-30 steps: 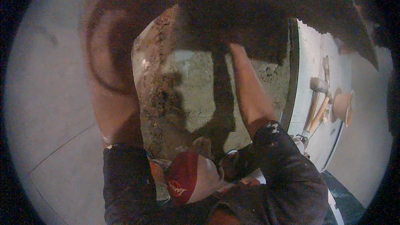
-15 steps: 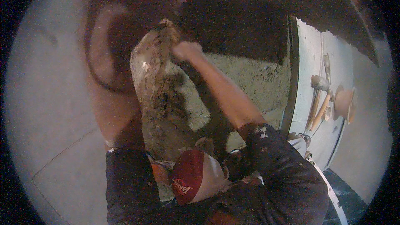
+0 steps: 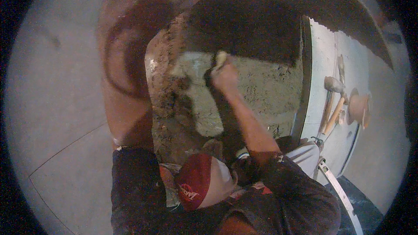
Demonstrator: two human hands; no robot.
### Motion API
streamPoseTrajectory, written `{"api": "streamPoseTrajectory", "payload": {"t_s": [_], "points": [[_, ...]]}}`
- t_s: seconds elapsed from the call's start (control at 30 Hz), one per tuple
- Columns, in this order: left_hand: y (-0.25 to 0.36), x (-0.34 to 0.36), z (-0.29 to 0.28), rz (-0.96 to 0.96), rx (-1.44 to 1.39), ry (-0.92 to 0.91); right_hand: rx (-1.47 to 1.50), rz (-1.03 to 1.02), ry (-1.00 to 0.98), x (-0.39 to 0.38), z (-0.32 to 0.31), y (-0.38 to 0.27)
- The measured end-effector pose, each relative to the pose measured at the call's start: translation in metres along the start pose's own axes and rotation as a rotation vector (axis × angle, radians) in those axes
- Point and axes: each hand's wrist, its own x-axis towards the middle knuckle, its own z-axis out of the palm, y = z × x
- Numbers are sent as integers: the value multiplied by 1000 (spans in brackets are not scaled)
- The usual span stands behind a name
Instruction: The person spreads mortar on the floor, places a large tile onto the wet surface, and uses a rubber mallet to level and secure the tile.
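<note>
Over the muddy surface (image 3: 265, 89), the right hand (image 3: 224, 78) curls its fingers around a small, blurred pale object (image 3: 221, 57); the left hand is out of view. A mallet (image 3: 333, 84) lies right of that surface.

Right of the fingers (image 3: 219, 77) lie a grey-headed mallet (image 3: 333, 84) and wooden-handled tool (image 3: 334, 116); below the fingers, a red cap (image 3: 194, 181).

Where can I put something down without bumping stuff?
Between the dark strip and the mallet, the white board looks bare. Around the wooden-handled tools and brown hat-shaped thing, it's crowded. Grey surface beside the left sleeve looks free too.
</note>
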Motion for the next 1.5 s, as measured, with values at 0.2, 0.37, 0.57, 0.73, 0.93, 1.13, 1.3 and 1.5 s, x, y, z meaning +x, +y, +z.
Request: {"api": "streamPoseTrajectory", "payload": {"t_s": [0.2, 0.37, 0.57, 0.73, 0.93, 1.13, 1.3, 1.5], "points": [[7, 5, -2, 8, -3, 20, -15, -240, -177, -36, 29, -23], [6, -1, 1, 1, -12, 43, -33, -550, -248, -54, 21, 9], [15, 7, -11, 41, 6, 31, -60, -285, -127, 4, 14, -38], [16, 11, -9, 50, -22, 64, -526, -295, -356, 125, -17, -18], [23, 12, -18, 53, 0, 36, -394, -560, -369, 50, -17, 21], [21, 12, -14, 58, -14, 66, -273, -566, -440, -45, -32, 60], [23, 4, -7, 61, -31, 68, -338, -547, -651, -112, -13, 92], [26, 7, -18, 72, -16, 77, -307, -732, -695, -139, -22, 81]]}}
